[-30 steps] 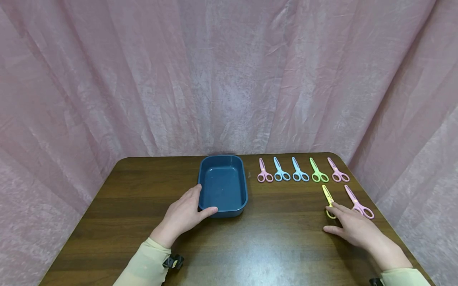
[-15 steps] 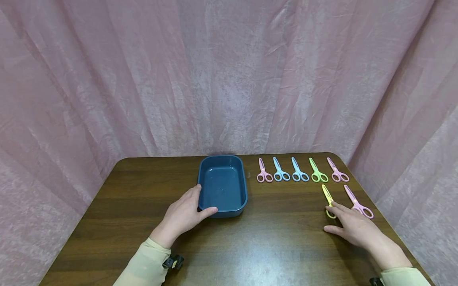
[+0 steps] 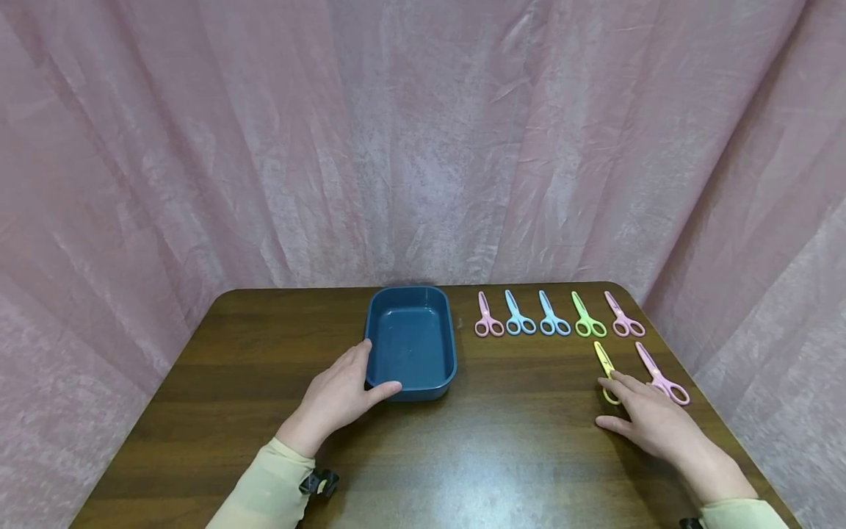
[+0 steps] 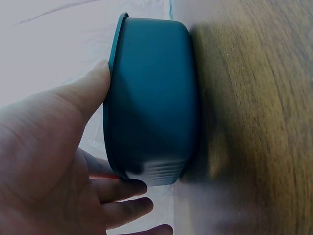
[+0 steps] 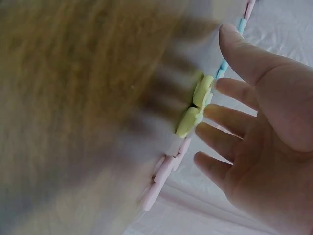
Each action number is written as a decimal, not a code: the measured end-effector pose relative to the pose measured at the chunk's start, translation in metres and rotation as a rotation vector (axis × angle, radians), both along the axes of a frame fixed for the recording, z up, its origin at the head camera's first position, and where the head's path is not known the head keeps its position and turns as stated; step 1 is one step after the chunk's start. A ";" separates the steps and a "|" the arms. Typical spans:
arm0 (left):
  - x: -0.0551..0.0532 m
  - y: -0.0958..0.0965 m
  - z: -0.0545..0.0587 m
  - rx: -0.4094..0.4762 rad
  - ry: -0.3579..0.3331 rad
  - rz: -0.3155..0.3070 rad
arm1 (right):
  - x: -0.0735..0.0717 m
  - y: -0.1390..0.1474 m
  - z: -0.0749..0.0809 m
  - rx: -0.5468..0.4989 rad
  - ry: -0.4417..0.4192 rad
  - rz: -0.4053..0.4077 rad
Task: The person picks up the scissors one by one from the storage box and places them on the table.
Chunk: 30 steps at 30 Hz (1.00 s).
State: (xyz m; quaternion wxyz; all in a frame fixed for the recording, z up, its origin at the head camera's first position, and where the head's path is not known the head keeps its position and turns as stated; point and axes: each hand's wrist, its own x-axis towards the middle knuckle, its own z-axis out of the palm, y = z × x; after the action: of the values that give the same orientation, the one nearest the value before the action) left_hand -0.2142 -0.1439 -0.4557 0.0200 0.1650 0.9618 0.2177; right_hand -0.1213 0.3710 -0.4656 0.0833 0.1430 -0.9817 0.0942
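At the near left corner of a dark blue rectangular tray, my left hand rests with its thumb on the near rim and its fingers along the left side. The left wrist view shows the thumb at the rim of the tray, fingers extended beside it. My right hand, fingers spread, is over the handles of yellow scissors and holds nothing. Right beside it lie pink scissors, one handle loop partly covered by the hand. In the right wrist view the fingertips are close above the yellow handles.
A row of scissors lies along the back right of the brown table: pink scissors, two blue pairs, green scissors and another pink pair. Pink curtains hang behind the table and along its right side.
Almost nothing differs; my right hand has shifted very slightly left, and the tray and scissors lie where they were.
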 end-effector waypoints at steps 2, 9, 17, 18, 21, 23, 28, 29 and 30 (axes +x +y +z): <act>0.000 -0.001 0.001 -0.001 -0.004 0.000 | 0.000 -0.002 0.000 -0.001 0.041 0.014; 0.000 -0.003 0.002 -0.002 0.003 0.000 | -0.003 -0.014 0.006 0.010 0.101 0.014; 0.001 -0.004 0.006 -0.017 -0.018 0.008 | -0.008 -0.042 0.014 0.014 0.083 0.012; 0.001 -0.004 0.006 -0.018 -0.021 0.009 | -0.009 -0.047 0.015 0.018 0.079 0.013; 0.002 -0.003 0.007 -0.014 -0.027 0.005 | -0.011 -0.061 0.017 0.022 0.075 0.015; 0.002 -0.003 0.008 -0.006 -0.026 -0.003 | -0.012 -0.070 0.018 0.020 0.088 0.015; 0.004 -0.004 0.009 0.032 -0.033 -0.022 | -0.014 -0.093 0.020 0.017 0.137 0.010; 0.004 -0.004 0.009 0.041 -0.040 -0.021 | -0.015 -0.098 0.022 0.017 0.140 0.012; 0.004 -0.005 0.009 0.047 -0.047 -0.020 | -0.015 -0.103 0.023 0.016 0.143 0.014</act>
State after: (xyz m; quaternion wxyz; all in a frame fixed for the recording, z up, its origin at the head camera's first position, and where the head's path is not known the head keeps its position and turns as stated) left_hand -0.2105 -0.1490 -0.4466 0.0408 0.1696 0.9539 0.2440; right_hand -0.1366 0.2682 -0.4423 0.1515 0.1567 -0.9730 0.0763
